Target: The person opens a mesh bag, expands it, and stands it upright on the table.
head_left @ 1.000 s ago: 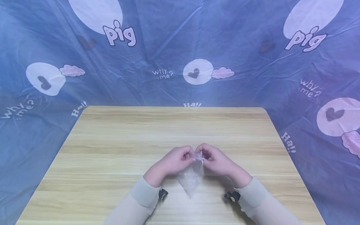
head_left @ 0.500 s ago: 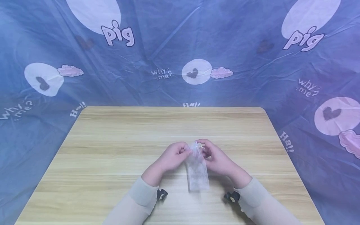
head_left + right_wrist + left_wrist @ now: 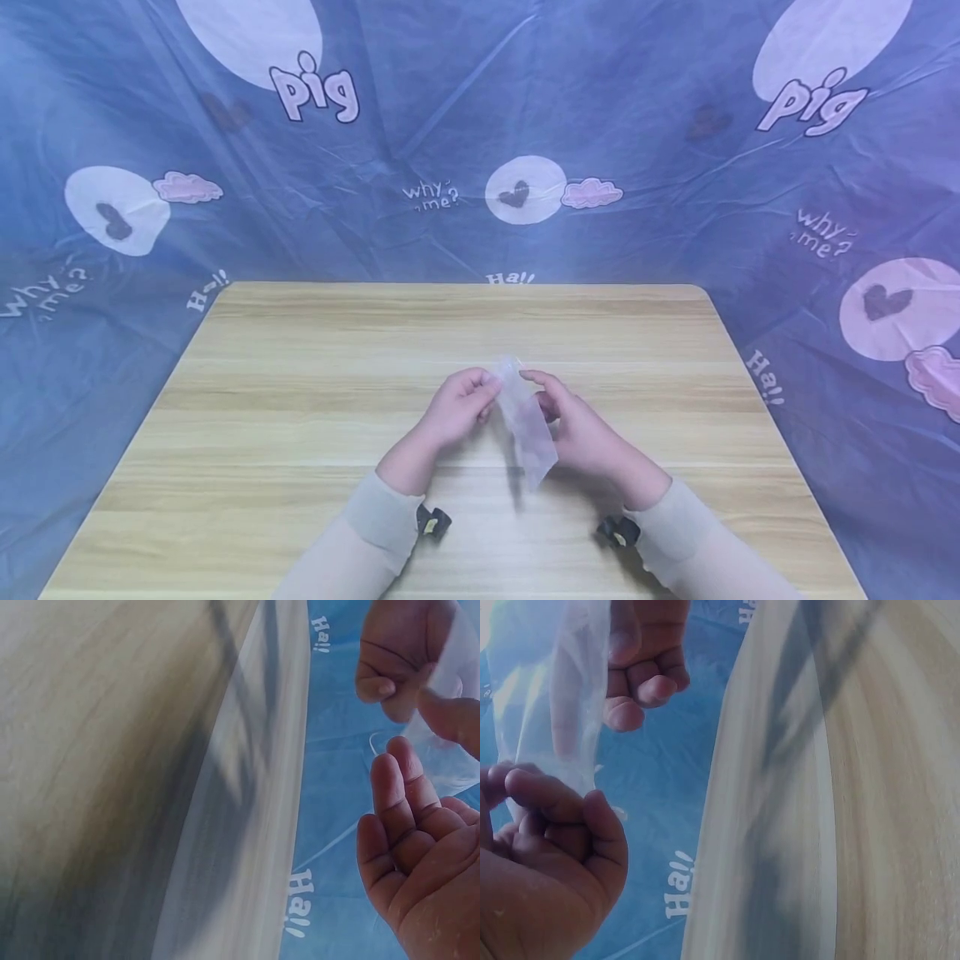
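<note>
Pinches bag (image 3: 528, 429) near top with left grip (image 3: 459, 407), slanting it lengthwise toward 5 o'clock; holds right grip (image 3: 576, 421) loose-fingered at bag's 3 o'clock.

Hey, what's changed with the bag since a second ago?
The lower end of the translucent bag swung right; its top moved forward. The right-hand grip opened from its pinch. The left-hand grip still pinches the bag near its top; the table stayed put.

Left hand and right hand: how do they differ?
The left hand pinches the translucent bag near its upper end; the right hand is beside it, with no clear grip. The left hand is curled, while the right hand has straighter fingers. Both have pale sleeves.
</note>
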{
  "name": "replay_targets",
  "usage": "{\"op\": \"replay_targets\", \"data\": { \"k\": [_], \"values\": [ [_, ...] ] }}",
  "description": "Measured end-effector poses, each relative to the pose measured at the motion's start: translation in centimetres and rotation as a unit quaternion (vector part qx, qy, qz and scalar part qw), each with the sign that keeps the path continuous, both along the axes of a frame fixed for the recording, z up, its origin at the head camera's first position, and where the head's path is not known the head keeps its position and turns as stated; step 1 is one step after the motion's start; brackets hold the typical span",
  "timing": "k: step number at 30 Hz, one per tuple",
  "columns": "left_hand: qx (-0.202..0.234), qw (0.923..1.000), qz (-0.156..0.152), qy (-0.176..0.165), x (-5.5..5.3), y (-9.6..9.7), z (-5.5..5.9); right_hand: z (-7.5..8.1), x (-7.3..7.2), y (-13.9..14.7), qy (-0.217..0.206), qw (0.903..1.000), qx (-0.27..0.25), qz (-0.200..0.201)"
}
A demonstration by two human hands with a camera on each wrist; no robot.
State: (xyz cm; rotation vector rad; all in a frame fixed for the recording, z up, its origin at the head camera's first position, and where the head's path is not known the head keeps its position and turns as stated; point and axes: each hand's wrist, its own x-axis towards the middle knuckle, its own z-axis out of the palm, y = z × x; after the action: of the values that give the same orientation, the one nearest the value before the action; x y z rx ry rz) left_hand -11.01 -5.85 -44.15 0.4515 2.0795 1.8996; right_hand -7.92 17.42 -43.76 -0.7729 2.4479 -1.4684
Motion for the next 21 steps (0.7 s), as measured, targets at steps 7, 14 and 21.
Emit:
{"op": "replay_targets", "data": {
  "k": [7, 14, 21],
  "values": [
    [0.012, 0.9981, 0.054, -0.027, 0.0, 0.1, 0.0, -0.3, 0.8, -0.1, -0.012, 0.9998, 0.005, -0.016],
    [0.032, 0.9915, 0.111, -0.061, -0.1, 0.2, 0.0, -0.2, 1.4, 0.1, 0.019, 0.9996, 0.017, 0.007],
    [0.04, 0.9873, 0.135, -0.075, -0.1, 0.3, -0.1, -0.3, 1.4, -0.1, 0.005, 0.9995, -0.023, -0.022]
  ]
}}
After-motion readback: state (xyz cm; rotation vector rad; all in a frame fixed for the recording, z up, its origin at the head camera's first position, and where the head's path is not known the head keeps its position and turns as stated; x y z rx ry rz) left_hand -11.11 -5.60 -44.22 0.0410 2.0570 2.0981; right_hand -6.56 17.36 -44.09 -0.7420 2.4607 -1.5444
